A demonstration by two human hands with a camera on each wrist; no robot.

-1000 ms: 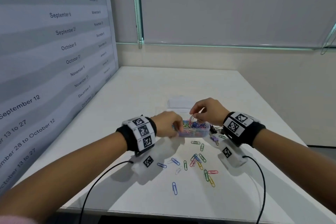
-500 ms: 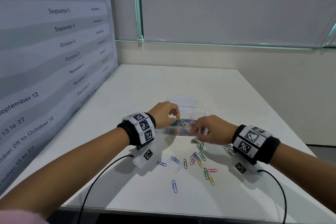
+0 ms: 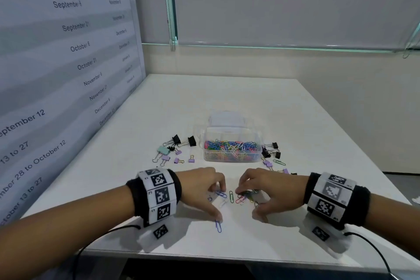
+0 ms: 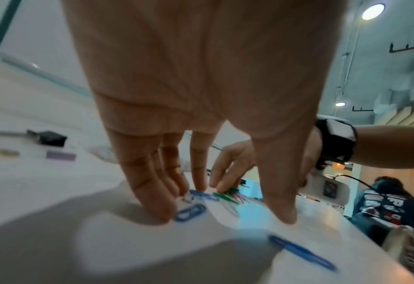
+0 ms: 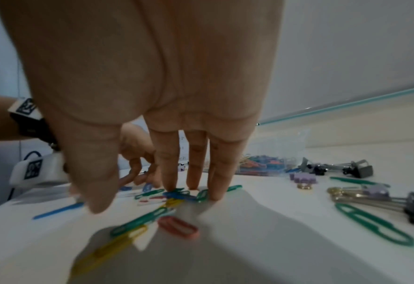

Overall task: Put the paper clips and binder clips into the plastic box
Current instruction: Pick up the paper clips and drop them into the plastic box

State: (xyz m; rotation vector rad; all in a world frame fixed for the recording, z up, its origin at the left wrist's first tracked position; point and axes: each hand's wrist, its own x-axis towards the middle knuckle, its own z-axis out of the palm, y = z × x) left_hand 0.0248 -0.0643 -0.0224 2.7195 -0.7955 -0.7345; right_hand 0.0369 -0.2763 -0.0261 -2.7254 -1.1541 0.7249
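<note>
The clear plastic box stands mid-table, holding many coloured paper clips. Both hands are on the table in front of it, over a small scatter of loose paper clips. My left hand has its fingertips on blue clips and its thumb down apart from them. My right hand presses straight fingers on a blue and green pile, thumb spread away. Neither hand grips anything. One blue clip lies by the left thumb. Binder clips lie to the left and right of the box.
The box's lid lies just behind it. A green paper clip and more binder clips lie right of my right hand. A wall panel with printed dates borders the table's left side. The near table edge is close.
Both hands have drawn back from the box toward the near edge and come down on the loose paper clips. The binder clips beside the box are now uncovered.
</note>
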